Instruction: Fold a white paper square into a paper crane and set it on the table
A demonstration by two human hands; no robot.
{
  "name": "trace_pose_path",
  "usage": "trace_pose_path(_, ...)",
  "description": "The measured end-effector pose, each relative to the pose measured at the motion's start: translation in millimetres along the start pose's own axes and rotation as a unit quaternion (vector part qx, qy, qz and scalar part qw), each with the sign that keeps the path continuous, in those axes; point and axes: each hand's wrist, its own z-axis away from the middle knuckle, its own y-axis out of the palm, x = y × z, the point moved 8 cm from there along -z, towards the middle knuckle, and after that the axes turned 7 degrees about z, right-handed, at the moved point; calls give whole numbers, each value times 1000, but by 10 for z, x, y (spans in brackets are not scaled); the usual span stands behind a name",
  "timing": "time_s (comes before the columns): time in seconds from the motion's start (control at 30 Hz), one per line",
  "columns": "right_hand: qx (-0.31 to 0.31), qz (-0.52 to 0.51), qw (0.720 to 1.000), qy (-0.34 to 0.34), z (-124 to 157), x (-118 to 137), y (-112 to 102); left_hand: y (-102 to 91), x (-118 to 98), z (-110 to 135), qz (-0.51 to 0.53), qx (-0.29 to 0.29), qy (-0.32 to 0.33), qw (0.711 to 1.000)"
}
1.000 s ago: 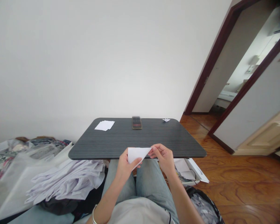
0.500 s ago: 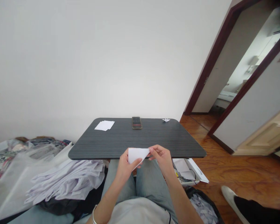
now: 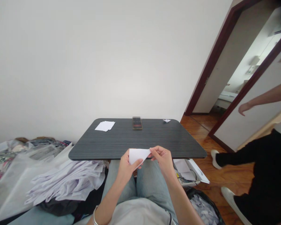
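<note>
- The person's left hand [image 3: 128, 166] is at lower center of the frame, just left of middle, with a metal bangle [image 3: 95, 217] on the wrist below it.
- The right hand [image 3: 162, 161] is just right of center, level with the left hand.
- A folded white paper [image 3: 139, 156] sits between the hands, just above the person's lap and overlapping the near edge of the counter in view. It forms a rough triangle, with its point toward the right hand.
- The fingers of both hands are together, clamped on the paper. The left fingers and thumb pinch its left side, and the right fingers and thumb pinch its pointed end.
- The hands are over the person's light blue jeans [image 3: 121, 184].
- A dark gray wood-grain counter [image 3: 154, 140] spans the middle of the frame. Along its far edge lie a small stack of white paper [image 3: 105, 126], a blurred dark rectangular object [image 3: 137, 123], and a small white paper crane [image 3: 166, 120].
- A pile of white plastic sheeting [image 3: 67, 181] fills the lower left.
- An open white box [image 3: 192, 172] and a black bag of paper scraps [image 3: 202, 207] are at lower right.
- Another person in black trousers [image 3: 267, 168] and white shoes strides across the wood floor [image 3: 227, 175] at far right.
</note>
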Motion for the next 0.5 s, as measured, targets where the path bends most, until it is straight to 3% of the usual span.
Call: trace_pose_path(0.5,28,-23,999,36,-12,-119,74,-37,3,-13,-20,-5,24,999)
